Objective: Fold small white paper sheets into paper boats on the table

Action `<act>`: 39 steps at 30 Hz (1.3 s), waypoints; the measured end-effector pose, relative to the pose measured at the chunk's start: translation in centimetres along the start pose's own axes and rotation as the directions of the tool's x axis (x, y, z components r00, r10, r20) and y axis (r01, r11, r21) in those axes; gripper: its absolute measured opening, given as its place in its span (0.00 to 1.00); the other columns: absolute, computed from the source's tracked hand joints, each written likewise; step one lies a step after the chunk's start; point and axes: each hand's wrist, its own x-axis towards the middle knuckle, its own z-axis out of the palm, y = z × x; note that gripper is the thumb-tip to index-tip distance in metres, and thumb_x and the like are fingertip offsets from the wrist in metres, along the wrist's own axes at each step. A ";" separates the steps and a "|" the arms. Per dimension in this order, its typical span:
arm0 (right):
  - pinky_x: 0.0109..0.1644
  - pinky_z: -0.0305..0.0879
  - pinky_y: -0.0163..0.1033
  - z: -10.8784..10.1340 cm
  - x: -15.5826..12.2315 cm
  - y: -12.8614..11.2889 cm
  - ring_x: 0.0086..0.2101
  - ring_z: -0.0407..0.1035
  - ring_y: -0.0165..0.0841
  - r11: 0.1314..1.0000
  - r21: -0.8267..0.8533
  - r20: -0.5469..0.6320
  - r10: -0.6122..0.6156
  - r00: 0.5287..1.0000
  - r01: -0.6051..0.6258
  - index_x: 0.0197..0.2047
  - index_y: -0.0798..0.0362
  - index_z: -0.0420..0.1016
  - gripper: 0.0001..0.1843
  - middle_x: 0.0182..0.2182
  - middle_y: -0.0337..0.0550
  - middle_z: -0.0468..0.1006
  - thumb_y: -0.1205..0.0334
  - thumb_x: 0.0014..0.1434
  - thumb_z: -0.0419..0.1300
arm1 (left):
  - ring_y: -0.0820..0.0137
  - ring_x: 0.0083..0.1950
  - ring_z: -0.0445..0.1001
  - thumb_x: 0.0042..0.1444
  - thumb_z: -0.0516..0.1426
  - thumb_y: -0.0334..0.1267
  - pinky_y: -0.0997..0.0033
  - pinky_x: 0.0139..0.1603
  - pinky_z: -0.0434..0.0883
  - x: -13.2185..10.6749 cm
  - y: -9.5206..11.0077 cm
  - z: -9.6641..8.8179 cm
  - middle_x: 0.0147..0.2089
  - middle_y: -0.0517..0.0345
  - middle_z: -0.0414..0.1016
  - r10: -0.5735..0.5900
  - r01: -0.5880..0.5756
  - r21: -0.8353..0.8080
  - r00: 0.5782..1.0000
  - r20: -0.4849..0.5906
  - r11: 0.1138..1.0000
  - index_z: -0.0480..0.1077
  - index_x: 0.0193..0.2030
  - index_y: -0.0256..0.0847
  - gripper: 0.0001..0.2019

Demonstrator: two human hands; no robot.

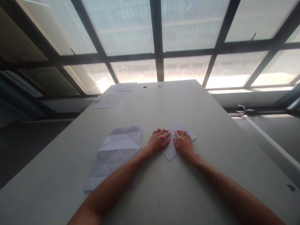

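A folded white sheet of paper [170, 153] lies flat on the white table, turned so that one corner points toward me. My left hand [158, 140] rests on its left part, fingers stretched out and pressed lightly down. On the right part lies my right hand [184, 143], its fingers also extended, with a small gap between the two hands. Part of the folded paper is hidden under my palms. Left of it, a larger creased sheet of paper [119, 143] with a grid of fold lines lies partly behind my left forearm.
Flat white sheets [108, 100] lie at the table's far left, with more paper [123, 87] behind them. The white table [164, 106] has a dark round hole [144, 87] near its far edge. Large framed windows [187, 25] stand beyond. A small dark mark [291, 187] is at the right.
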 end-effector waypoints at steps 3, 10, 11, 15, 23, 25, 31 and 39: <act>0.66 0.49 0.46 0.3 0.5 0.8 0.60 0.58 0.41 0.997 0.032 0.011 -0.070 0.997 0.070 0.64 0.55 0.66 0.24 0.62 0.52 0.67 0.64 0.68 0.46 | 0.61 0.54 0.68 0.65 0.54 0.42 0.59 0.59 0.66 0.1 -0.3 0.0 0.53 0.52 0.73 0.005 -0.005 -0.033 1.000 -0.010 0.999 0.72 0.57 0.49 0.16; 0.71 0.41 0.45 1.0 1.4 2.7 0.67 0.51 0.34 0.953 0.208 0.096 -0.243 0.965 0.220 0.68 0.56 0.61 0.29 0.67 0.45 0.61 0.70 0.66 0.42 | 0.63 0.66 0.62 0.66 0.51 0.39 0.60 0.67 0.59 0.1 -0.7 0.8 0.64 0.54 0.68 0.101 -0.101 -0.085 0.995 0.001 0.991 0.66 0.64 0.48 0.20; 0.71 0.41 0.44 1.0 1.5 2.8 0.67 0.51 0.34 0.946 0.225 0.097 -0.261 0.961 0.234 0.69 0.57 0.60 0.29 0.67 0.45 0.60 0.70 0.66 0.42 | 0.64 0.70 0.58 0.66 0.50 0.39 0.60 0.70 0.55 0.1 -0.7 1.0 0.68 0.55 0.63 0.126 -0.123 -0.091 0.992 0.021 0.988 0.61 0.68 0.46 0.23; 0.71 0.40 0.46 1.0 1.4 2.8 0.67 0.50 0.33 0.945 0.209 0.092 -0.275 0.957 0.251 0.71 0.57 0.55 0.30 0.68 0.46 0.59 0.69 0.66 0.41 | 0.66 0.75 0.48 0.68 0.46 0.43 0.57 0.73 0.45 0.0 -0.8 1.6 0.74 0.53 0.51 0.114 -0.106 -0.083 0.988 0.104 0.991 0.49 0.73 0.40 0.28; 0.70 0.40 0.57 0.9 1.8 3.8 0.67 0.49 0.43 0.997 0.027 0.030 0.070 0.997 -0.071 0.65 0.57 0.64 0.25 0.67 0.53 0.60 0.59 0.69 0.46 | 0.65 0.74 0.51 0.68 0.46 0.48 0.59 0.73 0.47 0.1 -1.0 1.3 0.74 0.51 0.52 0.005 -0.002 -0.030 0.996 0.089 1.000 0.54 0.72 0.40 0.28; 0.70 0.39 0.56 0.7 2.0 4.6 0.68 0.47 0.42 0.998 0.060 0.074 -0.001 0.997 -0.003 0.67 0.56 0.62 0.27 0.68 0.53 0.58 0.55 0.69 0.47 | 0.64 0.73 0.53 0.66 0.48 0.51 0.60 0.73 0.49 0.2 -1.2 1.3 0.73 0.50 0.55 -0.023 0.027 -0.049 0.996 0.082 0.998 0.55 0.71 0.39 0.31; 0.68 0.30 0.68 0.2 2.4 5.9 0.69 0.41 0.48 0.984 0.131 0.187 -0.146 0.971 0.122 0.71 0.53 0.55 0.39 0.70 0.54 0.51 0.41 0.63 0.53 | 0.60 0.74 0.51 0.63 0.53 0.57 0.54 0.73 0.47 0.3 -1.7 1.1 0.73 0.49 0.54 -0.076 0.087 -0.119 0.992 0.100 0.989 0.54 0.72 0.39 0.36; 0.65 0.26 0.75 0.1 2.5 6.0 0.67 0.50 0.48 0.973 0.206 0.115 -0.134 0.984 0.109 0.63 0.45 0.68 0.29 0.65 0.49 0.64 0.44 0.62 0.58 | 0.57 0.69 0.61 0.56 0.61 0.56 0.58 0.70 0.56 0.6 -2.1 0.9 0.66 0.48 0.67 -0.089 0.089 -0.176 0.996 0.009 0.980 0.64 0.67 0.41 0.35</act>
